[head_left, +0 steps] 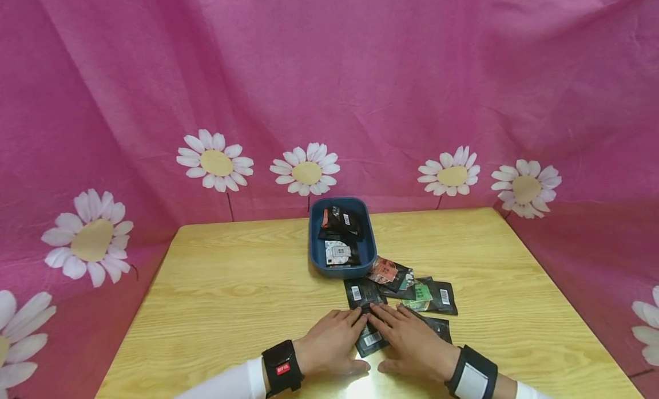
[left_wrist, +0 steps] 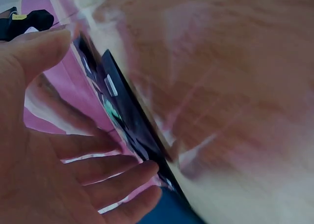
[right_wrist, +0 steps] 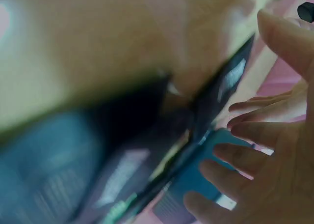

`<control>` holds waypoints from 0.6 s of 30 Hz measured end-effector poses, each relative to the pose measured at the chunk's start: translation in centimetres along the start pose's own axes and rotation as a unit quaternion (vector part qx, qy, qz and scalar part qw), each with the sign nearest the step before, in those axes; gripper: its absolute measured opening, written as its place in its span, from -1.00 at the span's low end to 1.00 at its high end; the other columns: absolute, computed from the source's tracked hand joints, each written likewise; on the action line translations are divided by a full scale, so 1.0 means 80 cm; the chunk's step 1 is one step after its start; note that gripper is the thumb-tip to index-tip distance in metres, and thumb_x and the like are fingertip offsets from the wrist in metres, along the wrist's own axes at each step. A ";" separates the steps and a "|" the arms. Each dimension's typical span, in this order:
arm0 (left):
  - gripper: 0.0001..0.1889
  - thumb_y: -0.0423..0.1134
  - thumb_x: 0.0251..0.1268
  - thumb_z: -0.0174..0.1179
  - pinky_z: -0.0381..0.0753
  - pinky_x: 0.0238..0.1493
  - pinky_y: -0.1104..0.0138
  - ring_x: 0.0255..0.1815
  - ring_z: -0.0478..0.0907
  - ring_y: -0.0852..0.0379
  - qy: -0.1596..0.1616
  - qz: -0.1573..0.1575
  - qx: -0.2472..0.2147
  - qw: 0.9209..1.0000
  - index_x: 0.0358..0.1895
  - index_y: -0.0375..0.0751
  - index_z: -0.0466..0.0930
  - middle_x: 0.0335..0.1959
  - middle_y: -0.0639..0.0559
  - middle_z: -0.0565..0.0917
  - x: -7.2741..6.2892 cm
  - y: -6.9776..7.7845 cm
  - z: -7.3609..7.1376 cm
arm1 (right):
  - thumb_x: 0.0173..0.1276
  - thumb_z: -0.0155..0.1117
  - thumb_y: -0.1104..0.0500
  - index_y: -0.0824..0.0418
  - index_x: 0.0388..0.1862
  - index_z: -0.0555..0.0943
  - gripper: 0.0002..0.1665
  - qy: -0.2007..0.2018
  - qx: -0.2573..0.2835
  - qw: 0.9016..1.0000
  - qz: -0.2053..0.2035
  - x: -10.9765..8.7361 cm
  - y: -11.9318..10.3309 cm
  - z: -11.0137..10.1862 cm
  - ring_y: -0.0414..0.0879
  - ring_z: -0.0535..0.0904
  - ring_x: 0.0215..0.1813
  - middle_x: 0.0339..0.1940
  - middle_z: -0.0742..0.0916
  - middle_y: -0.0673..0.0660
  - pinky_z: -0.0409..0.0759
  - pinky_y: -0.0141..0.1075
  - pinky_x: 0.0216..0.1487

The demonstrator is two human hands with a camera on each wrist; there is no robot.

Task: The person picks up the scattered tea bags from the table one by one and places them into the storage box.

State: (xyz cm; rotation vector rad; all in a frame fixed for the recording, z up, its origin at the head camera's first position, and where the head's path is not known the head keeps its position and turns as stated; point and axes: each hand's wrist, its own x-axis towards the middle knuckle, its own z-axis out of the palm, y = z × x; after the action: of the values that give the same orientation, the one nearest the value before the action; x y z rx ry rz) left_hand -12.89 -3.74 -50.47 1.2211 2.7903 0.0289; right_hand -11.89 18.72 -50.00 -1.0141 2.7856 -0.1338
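Note:
Both hands reach in from the front with straight fingers, side by side over a loose spread of flat black packets. My left hand (head_left: 329, 343) has its fingertips at the left edge of the packets, right by a barcoded black packet (head_left: 372, 340). Over the near packets lies my right hand (head_left: 414, 343), partly hiding a black packet (head_left: 439, 328). The wrist views show both thumbs held apart and nothing gripped. Beyond the fingertips are another barcoded black packet (head_left: 360, 291), a red-labelled packet (head_left: 388, 273) and a green-labelled packet (head_left: 432, 296).
A dark blue bin (head_left: 344, 271) stands behind the packets, near the table's back edge. Inside it are several black packets, one with a white label (head_left: 338, 252). A pink curtain (head_left: 381, 101) with daisies hangs behind the wooden table (head_left: 231, 284).

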 end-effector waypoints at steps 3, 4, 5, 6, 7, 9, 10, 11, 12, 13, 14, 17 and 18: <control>-0.09 0.44 0.13 0.14 0.46 0.29 0.16 0.35 0.46 0.01 0.001 0.000 0.014 1.000 0.41 -0.14 0.38 0.38 -0.08 0.48 0.002 0.004 0.003 | 0.21 0.33 -0.30 0.15 0.47 0.35 -0.04 0.003 0.009 1.000 -0.002 0.000 -0.003 0.006 0.12 0.38 0.46 0.49 0.42 0.21 0.39 0.08 0.38; -0.11 0.43 0.13 0.14 0.49 0.25 0.17 0.32 0.48 0.02 0.006 0.002 0.023 1.000 0.39 -0.14 0.41 0.35 -0.07 0.51 0.003 0.005 0.004 | 0.21 0.35 -0.26 0.17 0.44 0.39 -0.08 0.011 0.011 1.000 -0.005 0.000 -0.004 0.007 0.12 0.43 0.42 0.45 0.46 0.22 0.43 0.07 0.34; -0.14 0.41 0.14 0.16 0.51 0.21 0.19 0.29 0.50 0.03 0.010 0.004 0.031 0.999 0.36 -0.14 0.44 0.31 -0.05 0.54 0.003 0.006 0.005 | 0.23 0.35 -0.22 0.17 0.42 0.41 -0.13 0.018 0.010 1.000 -0.008 0.000 -0.005 0.008 0.12 0.46 0.38 0.42 0.50 0.22 0.47 0.06 0.30; -0.18 0.38 0.15 0.16 0.53 0.16 0.20 0.25 0.52 0.04 0.016 0.007 0.040 0.999 0.34 -0.13 0.47 0.28 -0.03 0.57 0.004 0.006 0.006 | 0.23 0.36 -0.18 0.18 0.39 0.44 -0.18 0.028 0.006 1.000 -0.012 0.001 -0.006 0.008 0.11 0.49 0.35 0.38 0.53 0.21 0.49 0.04 0.27; -0.22 0.35 0.16 0.17 0.55 0.12 0.22 0.21 0.55 0.05 0.024 0.011 0.049 0.998 0.31 -0.14 0.49 0.24 -0.03 0.59 0.004 0.007 0.006 | 0.24 0.36 -0.14 0.18 0.37 0.47 -0.22 0.038 0.001 0.999 -0.017 0.002 -0.007 0.008 0.10 0.51 0.32 0.35 0.56 0.20 0.51 0.03 0.26; -0.31 0.25 0.18 0.19 0.59 0.02 0.25 0.14 0.58 0.08 0.037 0.023 0.058 0.997 0.25 -0.16 0.54 0.17 -0.01 0.63 0.005 0.006 0.007 | 0.24 0.37 -0.07 0.19 0.31 0.52 -0.30 0.064 -0.021 0.997 -0.028 0.003 -0.009 0.009 0.06 0.57 0.23 0.25 0.63 0.16 0.53 0.01 0.21; -0.35 0.19 0.19 0.20 0.61 -0.01 0.27 0.12 0.60 0.09 0.042 0.030 0.059 0.997 0.22 -0.18 0.56 0.14 -0.02 0.65 0.004 0.006 0.007 | 0.24 0.36 -0.05 0.18 0.28 0.54 -0.34 0.072 -0.030 0.996 -0.030 0.004 -0.010 0.009 0.04 0.59 0.19 0.21 0.66 0.13 0.55 0.00 0.19; -0.40 0.13 0.19 0.19 0.63 -0.04 0.28 0.10 0.61 0.10 0.046 0.036 0.055 0.997 0.20 -0.20 0.58 0.11 -0.02 0.66 0.004 0.005 0.007 | 0.24 0.36 -0.02 0.18 0.25 0.56 -0.37 0.082 -0.041 0.995 -0.033 0.005 -0.011 0.010 0.01 0.60 0.15 0.17 0.68 0.11 0.56 -0.02 0.16; -0.43 0.08 0.20 0.19 0.64 -0.06 0.29 0.09 0.61 0.10 0.050 0.042 0.051 0.997 0.18 -0.22 0.59 0.09 -0.02 0.67 0.004 0.005 0.007 | 0.23 0.37 -0.01 0.18 0.22 0.59 -0.41 0.092 -0.052 0.994 -0.037 0.006 -0.013 0.010 -0.01 0.62 0.11 0.13 0.70 0.09 0.57 -0.04 0.13; -0.46 0.03 0.20 0.18 0.64 -0.07 0.30 0.08 0.62 0.11 0.052 0.047 0.047 0.996 0.16 -0.23 0.59 0.07 -0.02 0.68 0.004 0.004 0.007 | 0.24 0.36 0.01 0.18 0.19 0.60 -0.45 0.099 -0.060 0.992 -0.040 0.006 -0.014 0.010 -0.03 0.64 0.07 0.09 0.72 0.07 0.58 -0.05 0.10; -0.49 0.00 0.20 0.18 0.65 -0.09 0.31 0.06 0.62 0.13 0.054 0.051 0.044 0.996 0.15 -0.23 0.60 0.05 -0.01 0.68 0.003 0.003 0.006 | 0.24 0.36 0.03 0.17 0.16 0.62 -0.48 0.106 -0.068 0.991 -0.043 0.007 -0.015 0.010 -0.04 0.65 0.03 0.05 0.73 0.05 0.59 -0.07 0.06; -0.61 -0.10 0.22 0.20 0.65 -0.19 0.33 -0.06 0.65 0.18 0.070 0.059 0.041 0.995 0.07 -0.18 0.63 -0.06 0.05 0.70 0.001 0.001 0.007 | 0.24 0.37 0.10 0.15 0.06 0.67 -0.60 0.127 -0.082 0.987 -0.056 0.010 -0.017 0.010 -0.10 0.68 -0.06 -0.07 0.77 0.01 0.60 -0.12 -0.04; -0.66 -0.13 0.22 0.21 0.63 -0.26 0.34 -0.12 0.66 0.21 0.077 0.062 0.045 0.994 0.04 -0.14 0.64 -0.11 0.08 0.71 -0.001 0.000 0.007 | 0.24 0.36 0.13 0.14 0.04 0.67 -0.63 0.133 -0.084 0.986 -0.059 0.010 -0.017 0.010 -0.12 0.69 -0.09 -0.10 0.78 0.00 0.60 -0.14 -0.07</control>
State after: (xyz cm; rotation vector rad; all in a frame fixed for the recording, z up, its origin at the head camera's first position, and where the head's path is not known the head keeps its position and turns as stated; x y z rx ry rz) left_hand -12.81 -3.78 -51.05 1.4722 2.8694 0.0077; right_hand -11.48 17.11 -50.72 -1.2906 3.0159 -0.0521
